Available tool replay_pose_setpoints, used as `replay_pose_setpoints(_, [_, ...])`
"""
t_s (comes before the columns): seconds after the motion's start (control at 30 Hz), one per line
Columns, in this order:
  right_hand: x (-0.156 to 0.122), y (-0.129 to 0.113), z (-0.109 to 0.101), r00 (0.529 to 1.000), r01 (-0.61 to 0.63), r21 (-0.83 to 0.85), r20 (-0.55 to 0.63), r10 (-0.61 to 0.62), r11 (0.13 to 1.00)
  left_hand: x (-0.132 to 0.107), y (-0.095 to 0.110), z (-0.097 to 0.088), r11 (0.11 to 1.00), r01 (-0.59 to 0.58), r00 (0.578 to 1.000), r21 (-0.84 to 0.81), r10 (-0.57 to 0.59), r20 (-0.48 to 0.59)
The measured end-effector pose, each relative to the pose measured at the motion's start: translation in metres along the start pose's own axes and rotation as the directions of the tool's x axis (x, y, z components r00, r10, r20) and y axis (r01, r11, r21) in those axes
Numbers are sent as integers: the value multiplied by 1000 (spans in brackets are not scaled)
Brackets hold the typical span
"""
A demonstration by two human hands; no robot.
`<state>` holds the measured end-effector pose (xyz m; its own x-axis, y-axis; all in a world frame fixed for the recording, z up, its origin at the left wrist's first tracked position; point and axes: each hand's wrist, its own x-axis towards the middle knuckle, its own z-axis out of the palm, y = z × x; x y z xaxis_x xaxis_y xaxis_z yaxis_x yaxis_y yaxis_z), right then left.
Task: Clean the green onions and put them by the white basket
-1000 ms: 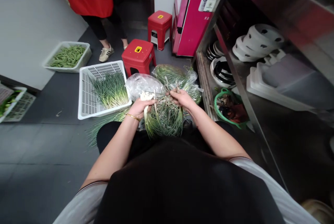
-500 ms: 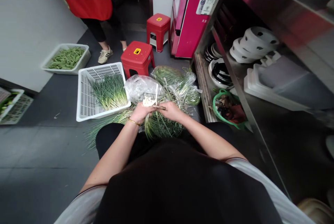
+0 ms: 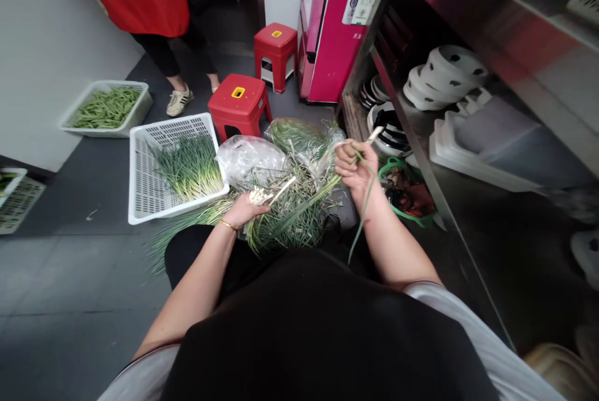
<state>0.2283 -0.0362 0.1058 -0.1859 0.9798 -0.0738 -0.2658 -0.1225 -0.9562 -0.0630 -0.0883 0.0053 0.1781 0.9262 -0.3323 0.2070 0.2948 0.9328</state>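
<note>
1. Currently, the left hand (image 3: 243, 207) is closed around the pale root ends of the bundle of green onions (image 3: 292, 220), which lies across the lap with its leaves pointing toward the body.
2. The right hand (image 3: 352, 167) is held up to the right, well apart from the left, and pinches a single stalk (image 3: 366, 201). The stalk's green leaf hangs down past the wrist.
3. Condition of the bundle: untidy, with dry straw-coloured leaves mixed among the green ones.
4. Judged done: a batch of tidy onions (image 3: 187, 167) lies aligned in the white basket (image 3: 135, 170) on the floor, left of the knee.
5. Judged left: most of the lap bundle, the greens in the plastic bags (image 3: 299, 136) just beyond the hands, and the loose stalks (image 3: 187, 226) on the floor beside the basket.
6. Further out: a green basin (image 3: 390, 171) holds dark scraps at the right, by the shelf. A red stool (image 3: 238, 98) and a tray of green beans (image 3: 105, 108) stand near another person's shoe (image 3: 178, 101).
</note>
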Motion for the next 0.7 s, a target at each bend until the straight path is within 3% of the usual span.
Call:
replay_pose_setpoints(0.07, [4,-4,-12,998,15,-109,-60,-22,994,2,-6,-4,1000,2,1000,-26,-2,-2])
replay_pose_setpoints(0.13, [10,4,-17,997,-58,-310,-68,39,949,2,-8,-5,998,2,1000,-70,-2,-6])
replay_pose_setpoints(0.23, [17,33,-4,991,-123,-553,-31,127,824,0,-2,-4,998,20,1000,-60,-19,15])
replay_pose_setpoints(0.37, [13,69,45,993,78,-665,120,4,743,0,19,8,999,11,998,-36,-8,63])
replay_pose_setpoints(0.43, [10,74,68,976,203,-749,206,-69,631,4,29,17,996,-13,999,-91,16,36])
replay_pose_setpoints(0.5, [12,71,77,960,279,-833,251,-123,478,8,38,23,992,-27,1000,-124,27,-7])
replay_pose_setpoints(0.57, [21,66,68,958,268,-905,215,-188,330,9,44,19,989,-49,999,-140,48,-11])
replay_pose_setpoints(0.63, [34,72,44,968,165,-960,114,-224,225,7,47,2,982,-81,997,-171,77,-32])
replay_pose_setpoints(0.7, [43,96,18,992,50,-990,34,-119,129,4,47,-26,962,-144,988,-231,128,-83])
